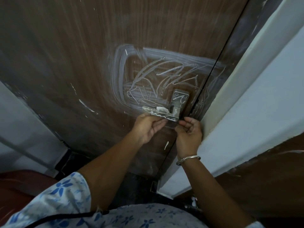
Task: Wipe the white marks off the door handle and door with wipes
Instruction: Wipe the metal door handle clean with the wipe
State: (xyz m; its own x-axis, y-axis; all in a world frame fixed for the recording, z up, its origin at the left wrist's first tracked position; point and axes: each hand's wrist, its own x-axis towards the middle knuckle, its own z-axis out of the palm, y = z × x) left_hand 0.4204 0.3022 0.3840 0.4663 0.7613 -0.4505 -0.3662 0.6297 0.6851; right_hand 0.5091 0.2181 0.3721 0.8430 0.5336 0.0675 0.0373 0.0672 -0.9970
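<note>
A brown wood-grain door (92,60) carries white scribbles and smears (158,71) above and left of the metal lever handle (166,115), which is also streaked white. A small white wad (162,109) lies on top of the lever. My left hand (148,127) is just under the lever's left part, thumb and fingers pinched together. My right hand (189,130) is under the lever's right end, fingertips pinched as well. A thin, dim wipe (171,123) seems to stretch between the two pinches below the lever; it is hard to make out.
A pale door frame and wall (246,102) run close along the right of my right hand. The handle's back plate (181,97) with two screws sits above the lever. More white flecks (86,106) mark the door at the left. A dark red surface (14,186) lies at the lower left.
</note>
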